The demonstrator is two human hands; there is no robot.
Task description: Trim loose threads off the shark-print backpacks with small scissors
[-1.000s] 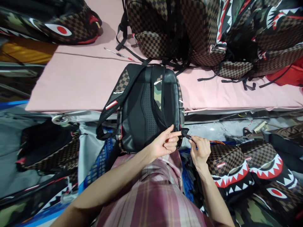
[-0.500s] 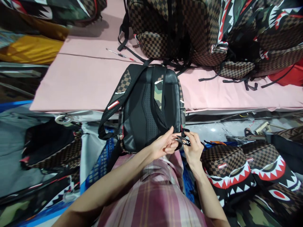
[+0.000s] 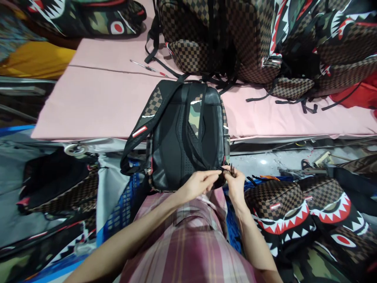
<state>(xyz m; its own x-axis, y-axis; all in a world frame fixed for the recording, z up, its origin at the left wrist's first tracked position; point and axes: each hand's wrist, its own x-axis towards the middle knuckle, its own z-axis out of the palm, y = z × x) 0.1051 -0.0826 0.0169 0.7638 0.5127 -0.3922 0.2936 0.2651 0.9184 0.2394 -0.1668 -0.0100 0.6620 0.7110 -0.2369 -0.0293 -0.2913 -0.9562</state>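
Two bare hands are brought together at the lower right corner of a black leather-look backpack (image 3: 176, 157), which is laid back-side up over the near edge of a pink padded table (image 3: 97, 102). The left hand (image 3: 198, 184) is closed in a pinch, thumb and forefinger pressed on a thin black webbing strap (image 3: 220, 169) where it leaves the bag. The right hand (image 3: 235, 184) is likewise curled tight, its fingertips nipped on a small dark piece at the strap's end; what that piece is cannot be made out. The work is probably best served if the webbing is kept flat and untwisted between the two pinches and the bag is left steady. On the backpack, a brown checkered shoulder strap (image 3: 144, 118) with a red tab is seen at left, black mesh padding in the middle, and a camouflage strap (image 3: 193, 114) beside it.
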